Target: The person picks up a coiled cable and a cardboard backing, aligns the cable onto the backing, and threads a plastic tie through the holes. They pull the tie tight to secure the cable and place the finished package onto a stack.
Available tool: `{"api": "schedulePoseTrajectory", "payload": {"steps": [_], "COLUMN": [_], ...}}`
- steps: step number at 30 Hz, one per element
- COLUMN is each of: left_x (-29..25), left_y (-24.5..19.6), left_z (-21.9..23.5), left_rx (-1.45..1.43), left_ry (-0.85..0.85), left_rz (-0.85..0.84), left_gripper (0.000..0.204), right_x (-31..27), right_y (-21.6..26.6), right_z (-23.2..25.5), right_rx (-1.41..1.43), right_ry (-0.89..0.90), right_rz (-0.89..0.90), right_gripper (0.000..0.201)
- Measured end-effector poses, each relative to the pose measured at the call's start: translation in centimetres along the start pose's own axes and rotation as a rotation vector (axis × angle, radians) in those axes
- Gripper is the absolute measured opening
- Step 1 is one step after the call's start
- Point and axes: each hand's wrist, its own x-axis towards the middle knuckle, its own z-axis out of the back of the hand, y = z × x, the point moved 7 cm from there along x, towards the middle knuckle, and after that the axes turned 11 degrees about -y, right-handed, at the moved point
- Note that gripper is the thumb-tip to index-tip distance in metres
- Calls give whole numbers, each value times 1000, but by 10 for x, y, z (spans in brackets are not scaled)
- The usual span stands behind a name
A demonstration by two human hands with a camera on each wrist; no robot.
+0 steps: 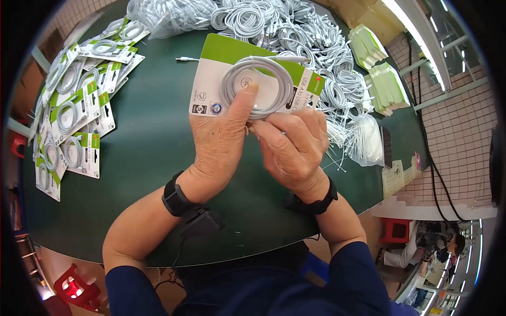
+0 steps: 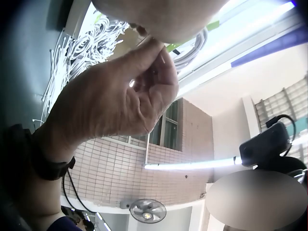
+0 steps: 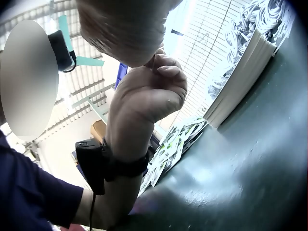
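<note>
My left hand [image 1: 221, 137] holds a white and green packaging card [image 1: 208, 84], its thumb pressing on the coiled grey-white charging cable [image 1: 227, 87] at the card's front. The card reads USB-A to USB-C, and a cable plug [image 1: 187, 59] sticks out past its left edge. My right hand [image 1: 295, 145] is at the lower edge of the card, fingers curled, thumb and fingertips pinched together just below the coil. A thin, whitish bit, looking like a cable tie, shows at those fingertips; most of it is hidden by the fingers. Both wrist views show the two hands meeting.
Finished-looking carded cables [image 1: 68, 113] lie in an overlapping pile at the left. Many loose coiled cables [image 1: 311, 47] are heaped at the back and right, beside stacks of green-white cards [image 1: 387, 87]. White cable ties [image 1: 363, 139] lie in a bag at the right. Another person [image 1: 432, 242] sits beyond.
</note>
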Motion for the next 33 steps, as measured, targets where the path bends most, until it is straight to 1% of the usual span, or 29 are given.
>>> {"api": "schedulePoseTrajectory", "payload": {"steps": [2,5,8,13,17,20,23,29,33], "left_x": [2,2,3,0,-1,-1,0,-2,-2], "left_y": [-2,-3,-2,-7,-9,-11,-10,-10,-11], "left_z": [-2,2,6,1,-3,-4,-4,-6,-6], "left_rx": [-7,30,62,37,-18,-4,1,-6,3], "left_ry": [12,-1,3,22,49,42,75,90,66], "left_rz": [-86,29,72,50,46,59,48,70,44], "left_gripper": [27,27,25,24,26,27,27,26,25], "right_x": [1,3,0,-7,-6,-4,-2,-2,-2], "right_y": [3,13,17,21,25,25,28,27,25], "right_z": [2,8,8,4,5,7,9,12,12], "right_rx": [23,84,188,416,459,477,502,537,578], "right_ry": [6,30,28,-10,-39,-24,-9,-33,-33], "right_rz": [15,25,-3,-74,-53,-47,-73,-70,-78], "right_gripper": [22,23,25,29,31,31,31,31,32]}}
